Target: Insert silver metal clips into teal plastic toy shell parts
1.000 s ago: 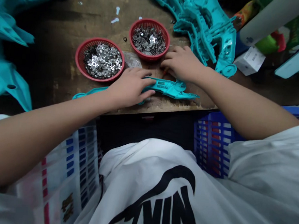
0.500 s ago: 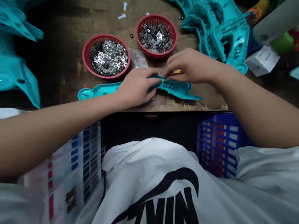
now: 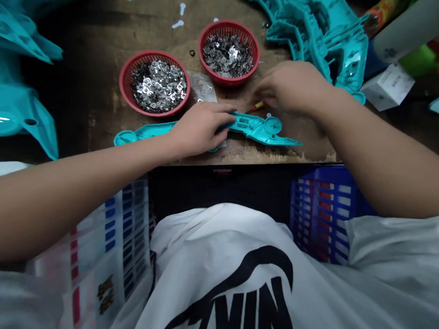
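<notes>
A long, narrow teal plastic part (image 3: 254,126) lies along the table's front edge, its ribbed inner side up. My left hand (image 3: 203,128) is closed over its middle and hides that stretch. Above the part's right half hovers my right hand (image 3: 285,86), smeared by motion, its fingers bent and pointing left. Just below those fingers shows a small tool with a red and yellow handle (image 3: 257,106), perhaps a screwdriver; I cannot tell whether the hand touches it. Two red baskets of small metal pieces, the left basket (image 3: 123,90) and the right basket (image 3: 255,67), stand behind the hands.
More teal plastic parts are heaped at the left (image 3: 5,104) and the back right (image 3: 319,31). A small white box (image 3: 388,88) stands on the right. A clear plastic bag (image 3: 202,87) lies between the baskets. Below the table edge are a blue crate (image 3: 319,211) and a white crate (image 3: 132,233).
My right hand has lifted off the teal part and moved right and away from me, uncovering the part's right half and the red and yellow handle. The left hand stays on the part.
</notes>
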Available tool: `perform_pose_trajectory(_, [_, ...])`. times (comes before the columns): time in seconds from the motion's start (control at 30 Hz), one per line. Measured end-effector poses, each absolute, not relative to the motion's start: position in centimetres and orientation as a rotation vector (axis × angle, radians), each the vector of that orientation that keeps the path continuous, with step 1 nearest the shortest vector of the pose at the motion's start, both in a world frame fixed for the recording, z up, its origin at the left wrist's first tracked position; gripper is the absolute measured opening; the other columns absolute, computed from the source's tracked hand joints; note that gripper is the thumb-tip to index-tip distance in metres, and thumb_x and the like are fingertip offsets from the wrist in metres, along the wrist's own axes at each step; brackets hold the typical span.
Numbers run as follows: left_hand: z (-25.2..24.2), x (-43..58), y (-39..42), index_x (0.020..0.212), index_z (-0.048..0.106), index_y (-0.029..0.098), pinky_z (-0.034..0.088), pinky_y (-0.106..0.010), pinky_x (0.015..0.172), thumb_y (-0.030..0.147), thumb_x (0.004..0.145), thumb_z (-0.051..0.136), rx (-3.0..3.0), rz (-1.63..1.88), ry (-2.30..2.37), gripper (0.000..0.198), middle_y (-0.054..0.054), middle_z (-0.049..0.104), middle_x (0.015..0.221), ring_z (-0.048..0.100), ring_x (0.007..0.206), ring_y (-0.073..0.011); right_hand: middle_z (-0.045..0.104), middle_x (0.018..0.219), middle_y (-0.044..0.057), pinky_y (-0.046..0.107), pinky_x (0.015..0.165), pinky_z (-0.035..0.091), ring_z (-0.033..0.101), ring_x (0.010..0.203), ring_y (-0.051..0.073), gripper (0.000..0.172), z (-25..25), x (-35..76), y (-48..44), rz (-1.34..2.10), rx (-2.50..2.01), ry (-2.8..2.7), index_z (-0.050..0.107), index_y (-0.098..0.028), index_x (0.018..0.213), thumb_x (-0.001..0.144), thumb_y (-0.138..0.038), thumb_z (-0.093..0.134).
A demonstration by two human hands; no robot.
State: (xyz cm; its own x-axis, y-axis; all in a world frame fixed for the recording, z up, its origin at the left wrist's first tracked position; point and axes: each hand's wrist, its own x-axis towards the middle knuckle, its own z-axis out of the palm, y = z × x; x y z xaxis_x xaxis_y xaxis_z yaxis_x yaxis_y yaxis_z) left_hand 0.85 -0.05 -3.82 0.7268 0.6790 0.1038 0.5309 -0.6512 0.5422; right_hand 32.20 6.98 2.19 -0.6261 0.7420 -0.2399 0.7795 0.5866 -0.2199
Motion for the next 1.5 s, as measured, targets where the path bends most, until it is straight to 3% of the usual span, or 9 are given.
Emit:
perform_pose_trajectory(0.17, [-3.3,0.6,0.4,0.146,0.100,0.025,0.069,-0.065,0.140,0.029,0.110,0.070,2.383,0.404,0.957,0.047,-0.011,0.090,0.168,0.087,0.154,-0.0448,0.099,0.126,0.012,0.042,0.097,0.051,0.080,0.116,0.029,0.022,1.2,31.4,6.3,-0.391,1.430,2.561,0.100,-0.024,0.128,0.117,-0.023,0.081])
perform_pose_trajectory(0.33, [-3.5,0.6,0.4,0.146,0.097,0.021,0.067,-0.062,0.140,0.032,0.114,0.069,2.379,0.386,1.010,0.044,-0.015,0.088,0.169,0.086,0.155,-0.0436,0.099,0.111,0.010,0.040,0.089,0.049,0.082,0.104,0.024,0.021,2.8,30.5,5.9,-0.229,1.420,2.478,0.103,-0.022,0.124,0.111,-0.025,0.087])
perform_pose_trajectory(0.5, [-4.9,0.3,0.1,0.162,0.076,0.021,0.066,-0.064,0.138,0.032,0.114,0.081,2.344,0.446,1.146,0.050,-0.018,0.087,0.154,0.087,0.148,-0.0441,0.098,0.106,0.008,0.042,0.088,0.056,0.084,0.094,0.024,0.025,7.6,29.6,3.8,-0.368,1.472,2.509,0.102,-0.023,0.123,0.103,-0.018,0.088])
perform_pose_trajectory(0.63, [-5.2,0.0,0.0,0.178,0.061,0.028,0.069,-0.057,0.134,0.032,0.113,0.081,2.340,0.515,1.108,0.068,-0.016,0.082,0.168,0.084,0.157,-0.0409,0.096,0.100,0.006,0.044,0.087,0.055,0.085,0.090,0.027,0.020,8.9,29.3,2.1,-0.536,1.342,2.472,0.102,-0.025,0.118,0.107,-0.020,0.086])
perform_pose_trajectory(0.9, [-4.5,0.1,0.1,0.171,0.087,0.023,0.067,-0.067,0.139,0.034,0.120,0.062,2.503,0.429,0.957,0.058,-0.018,0.082,0.179,0.081,0.165,-0.0440,0.094,0.092,0.007,0.046,0.089,0.053,0.085,0.101,0.033,0.013,7.4,28.7,2.5,-0.560,1.253,2.480,0.099,-0.032,0.107,0.110,-0.034,0.086])
perform_pose_trajectory(1.03, [-4.0,0.3,0.1,0.169,0.089,0.025,0.063,-0.068,0.145,0.030,0.120,0.061,2.475,0.381,0.912,0.057,-0.017,0.076,0.188,0.076,0.174,-0.0443,0.084,0.077,0.011,0.049,0.083,0.052,0.083,0.090,0.035,0.012,7.9,27.5,1.4,-0.352,1.325,2.413,0.094,-0.027,0.097,0.106,-0.024,0.085])
perform_pose_trajectory(1.2, [-3.0,0.7,0.2,0.170,0.089,0.030,0.057,-0.076,0.150,0.027,0.117,0.061,2.491,0.266,0.894,0.060,-0.012,0.076,0.189,0.069,0.181,-0.0448,0.088,0.088,0.017,0.054,0.082,0.059,0.090,0.099,0.044,0.010,8.0,26.3,0.4,-0.183,1.339,2.363,0.094,-0.030,0.109,0.107,-0.026,0.085])
perform_pose_trajectory(1.33, [-3.0,0.7,0.6,0.171,0.089,0.030,0.063,-0.068,0.147,0.028,0.116,0.061,2.490,0.256,0.892,0.062,-0.010,0.081,0.184,0.075,0.175,-0.0420,0.094,0.102,0.022,0.054,0.085,0.064,0.092,0.107,0.046,0.020,8.1,26.0,0.1,-0.102,1.307,2.336,0.096,-0.027,0.122,0.112,-0.025,0.079])
perform_pose_trajectory(1.5, [-3.5,0.6,0.8,0.176,0.086,0.024,0.063,-0.065,0.149,0.027,0.115,0.059,2.500,0.307,0.868,0.066,-0.012,0.075,0.190,0.074,0.176,-0.0416,0.092,0.098,0.022,0.055,0.088,0.065,0.090,0.104,0.046,0.013,7.8,26.6,-0.1,-0.119,1.394,2.356,0.094,-0.025,0.107,0.110,-0.031,0.083])
